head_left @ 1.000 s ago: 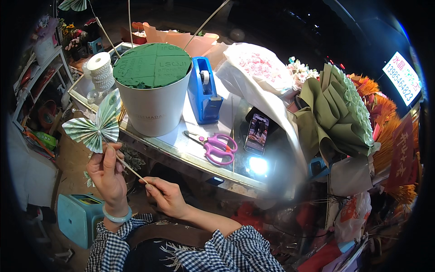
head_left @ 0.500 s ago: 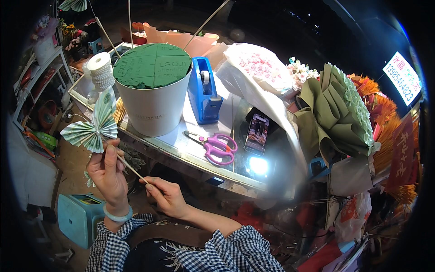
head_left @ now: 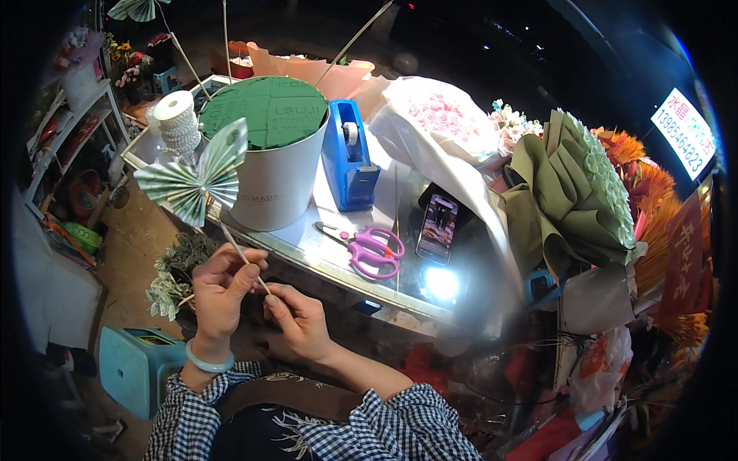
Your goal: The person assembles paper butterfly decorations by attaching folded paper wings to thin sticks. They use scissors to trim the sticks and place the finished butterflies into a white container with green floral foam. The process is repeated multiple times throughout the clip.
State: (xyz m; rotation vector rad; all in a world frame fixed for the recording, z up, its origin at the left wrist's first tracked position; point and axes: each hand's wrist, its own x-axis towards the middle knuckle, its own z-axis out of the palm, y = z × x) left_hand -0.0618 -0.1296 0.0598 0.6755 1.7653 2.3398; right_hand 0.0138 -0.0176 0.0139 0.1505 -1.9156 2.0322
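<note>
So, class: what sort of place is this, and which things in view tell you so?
Probably a florist's or craft workbench. A white bucket holds green floral foam, a wrapped bouquet lies at the right, and scissors and a tape dispenser sit on the table.

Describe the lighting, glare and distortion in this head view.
Head view: a blown-out white glare spot on the glass tabletop smears nearby detail; the background above is dark; the fisheye bends the table edge and blackens the corners; the left hand and right hand on the thin wooden stick of the pleated green paper butterfly stay evenly lit and fairly sharp.
</note>
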